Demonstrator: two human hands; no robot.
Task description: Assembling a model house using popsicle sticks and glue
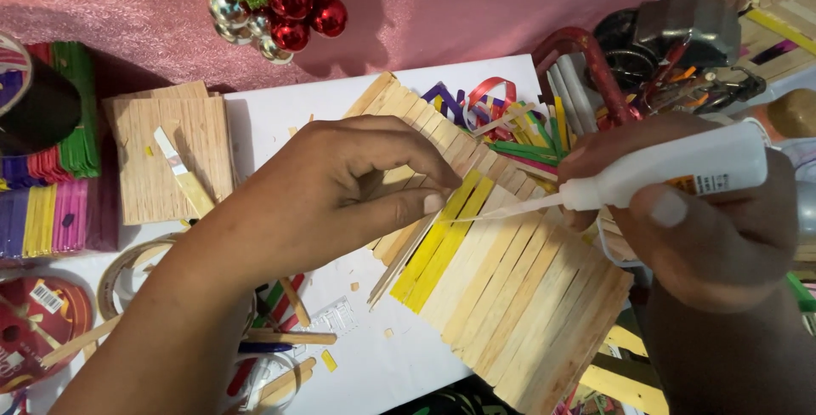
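Nearest the camera, at the near edge of the worktop [374,364], lies the lower end of a stick panel [518,296]: flat wooden craft sticks glued side by side into one sheet that runs slantwise from the near right up toward the middle of the far edge. I judge it light and fairly stiff along the sticks but weak across the glued seams, so it would best be held flat, pressed from above or gripped at both long edges, not lifted by one corner. Two of its sticks are yellow; the rest are bare wood, too many to count surely.

The left hand [340,194] rests on the panel's middle, fingers curled and thumb pressing down on the sticks, holding the sheet still. The right hand [705,236] is clenched around one white glue bottle [680,168], whose long thin nozzle points left and touches the yellow sticks just beside the left thumb. The bottle looks smooth and squeezable, so a grip round its body suits it.

Loose sticks and scraps [289,330] lie near the left forearm. Further left, a second, smaller stick panel [170,156] lies flat, with stacks of coloured sticks [51,202] at the left edge. Beyond the far edge are curled ribbons [493,100], a cluster of red and silver baubles [289,11], and tools [671,58] at the far right corner.
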